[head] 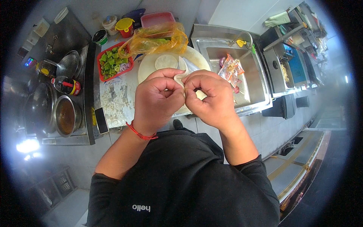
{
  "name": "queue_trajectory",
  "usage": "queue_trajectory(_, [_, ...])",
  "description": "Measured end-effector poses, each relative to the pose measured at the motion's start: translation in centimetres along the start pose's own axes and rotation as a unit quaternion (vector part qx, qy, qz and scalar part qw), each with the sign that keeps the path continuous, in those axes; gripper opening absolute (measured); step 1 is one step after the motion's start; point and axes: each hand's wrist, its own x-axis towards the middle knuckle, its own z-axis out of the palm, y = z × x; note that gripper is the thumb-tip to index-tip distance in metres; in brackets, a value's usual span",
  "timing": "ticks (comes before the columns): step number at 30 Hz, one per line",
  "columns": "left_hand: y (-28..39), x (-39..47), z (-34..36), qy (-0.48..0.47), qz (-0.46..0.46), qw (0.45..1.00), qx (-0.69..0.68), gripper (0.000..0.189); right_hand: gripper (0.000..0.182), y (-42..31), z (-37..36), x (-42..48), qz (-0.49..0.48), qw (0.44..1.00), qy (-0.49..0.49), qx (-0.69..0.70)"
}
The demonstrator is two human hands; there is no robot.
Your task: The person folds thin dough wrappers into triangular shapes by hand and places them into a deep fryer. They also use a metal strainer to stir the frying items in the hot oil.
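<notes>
My left hand (160, 100) and my right hand (210, 96) meet in front of my chest, fingertips together. Between them they pinch a thin, pale, floppy sheet (181, 75), perhaps a dough wrapper; its lower part is hidden by my fingers. Beneath and beyond my hands lies a round pale cutting board (146, 63). A round, flat, whitish disc (166, 62) rests on the board, near my left fingers. What looks like a knife blade (190, 65) lies beside the sheet, partly covered. An orange plastic bag (158, 37) with something green inside lies at the board's far edge.
Left of the board, a red basket (132, 66) holds chopped green peppers and onion. A phone (101, 120) lies at the counter's front left. Further left are a metal bowl of brown liquid (66, 116) and a sauce bottle (66, 85). A sink (255, 93) with plastic packaging (231, 69) is at right.
</notes>
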Motion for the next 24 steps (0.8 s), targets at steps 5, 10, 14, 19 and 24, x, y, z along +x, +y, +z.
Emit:
queue_trajectory(5, [-0.2,-0.1,0.0,0.007,0.005,1.0,0.006,0.004,0.004,0.5,0.3,-0.1,0.025,0.999,0.01,0.043])
queue_trajectory(10, [-0.2,-0.1,0.1,0.007,-0.009,1.0,-0.029,0.005,0.005,0.8,0.7,-0.3,0.091,0.991,0.019,0.097])
queue_trajectory(14, [-0.3,-0.3,-0.2,-0.001,-0.004,1.0,-0.013,0.006,0.006,0.8,0.7,-0.4,0.115,0.986,0.005,0.118])
queue_trajectory(19, [-0.9,-0.3,-0.4,-0.006,-0.007,1.0,-0.008,0.007,0.008,1.0,0.8,-0.6,0.146,0.978,-0.003,0.152])
queue_trajectory(24, [-1.0,-0.4,-0.4,0.004,-0.02,0.999,-0.036,0.006,0.011,1.2,0.7,-0.7,0.183,0.965,-0.028,0.186])
